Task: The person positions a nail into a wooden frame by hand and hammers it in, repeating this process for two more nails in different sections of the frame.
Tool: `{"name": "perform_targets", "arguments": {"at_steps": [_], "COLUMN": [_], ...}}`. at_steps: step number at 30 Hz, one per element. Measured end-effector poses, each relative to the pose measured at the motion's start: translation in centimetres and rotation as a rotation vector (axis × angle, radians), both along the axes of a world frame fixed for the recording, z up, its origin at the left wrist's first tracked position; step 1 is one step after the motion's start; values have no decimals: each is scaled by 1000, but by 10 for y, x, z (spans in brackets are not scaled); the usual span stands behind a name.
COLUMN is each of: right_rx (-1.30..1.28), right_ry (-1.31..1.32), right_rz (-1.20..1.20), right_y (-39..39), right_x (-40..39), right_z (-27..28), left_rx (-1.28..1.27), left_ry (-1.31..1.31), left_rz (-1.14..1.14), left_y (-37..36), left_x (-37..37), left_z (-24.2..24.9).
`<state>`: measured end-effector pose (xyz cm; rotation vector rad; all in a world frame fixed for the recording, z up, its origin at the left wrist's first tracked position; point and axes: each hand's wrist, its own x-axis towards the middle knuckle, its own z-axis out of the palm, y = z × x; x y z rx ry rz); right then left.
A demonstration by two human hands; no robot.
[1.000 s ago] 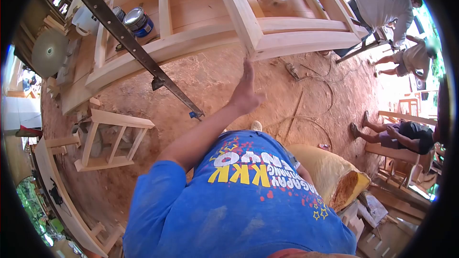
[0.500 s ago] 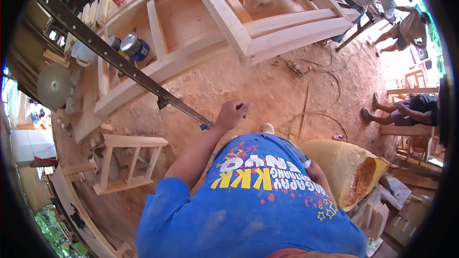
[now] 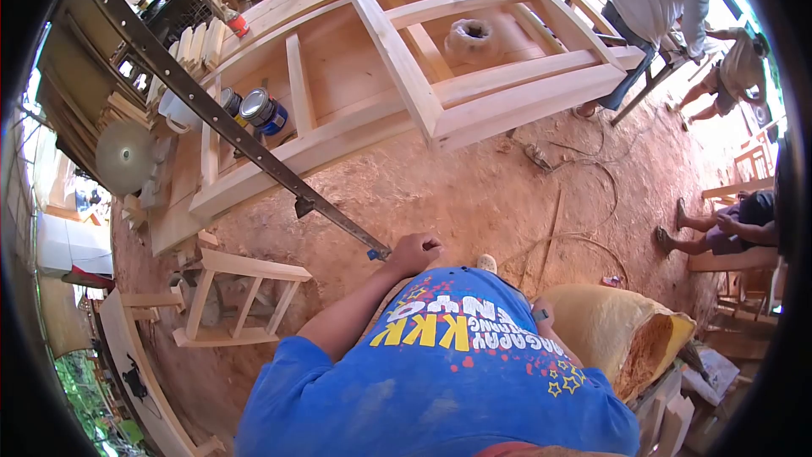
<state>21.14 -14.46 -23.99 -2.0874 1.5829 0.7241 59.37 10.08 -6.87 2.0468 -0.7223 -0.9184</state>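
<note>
My left hand [image 3: 414, 254] hangs in front of my blue shirt with its fingers loosely curled, and nothing shows in it. Close by it is the lower end of a long metal bar with holes [image 3: 211, 114], which slants up to the upper left and carries a small blue piece at its tip. I cannot see my fingers gripping this bar. My right hand [image 3: 544, 308] is at my side, next to a yellowish sack of sawdust [image 3: 592, 313]. A dark band shows there, and the fingers are hidden.
A wooden frame [image 3: 516, 101] lies on a large workpiece holding paint cans [image 3: 264, 112] and a wrapped roll [image 3: 470, 37]. A small slatted wooden frame [image 3: 245, 296] stands on the left. Cables [image 3: 613, 203] cross the dirt floor. Other people [image 3: 660, 0] are at the right.
My view has shifted, so the surroundings sit further right and mostly lower. My left hand has dropped closer to my body. A little more of my right hand shows beside the sack.
</note>
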Motion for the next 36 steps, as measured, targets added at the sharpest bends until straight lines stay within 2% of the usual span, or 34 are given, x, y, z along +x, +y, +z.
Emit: {"name": "perform_targets", "arguments": {"at_steps": [3, 6, 9, 12, 14, 17, 20, 23, 27, 28, 31, 34, 36], "right_rx": [-31, 199, 303, 179, 130, 111, 450, 678, 822, 727, 534, 510, 489], "right_ry": [17, -266, -324, -151, -54, -148, -231, -274, -159, -102, -219, -396, -426], "right_rz": [-114, 199, 350, 236, 186, 307, 282, 663, 13, -7, -122, -307, -275], "right_y": [-23, -43, -48, -63, -77, -101, -138, -183, -232, -244, -275, -279, -266], "right_x": [11, 12, 4, -18, -11, 14, 30, 34, 39, 42, 54, 96, 130], "right_z": [11, 10, -7, -84, -89, -41, -27, 14, 57, 52, 33, 42, 53], "left_rx": [2, 23, 67, 65, 84, 119, 72, 22, -171, -222, -151, -303, -380], "left_ry": [-44, -54, -60, -20, -62, -206, -227, -175, -72, -61, -149, -16, -183], "left_rz": [20, 60, 97, 162, 194, 251, 406, 565, 850, 919, 995, 1162, 1207], "left_y": [-2, -15, -22, -38, -45, -54, -65, -71, -68, -64, -36, -15, -5], "left_x": [5, 6, 3, 1, -3, 1, 9, 8, -5, -9, -7, 12, 39], "left_z": [1, 16, 22, 26, 29, 35, 39, 41, 39, 38, 26, 38, 35]}}
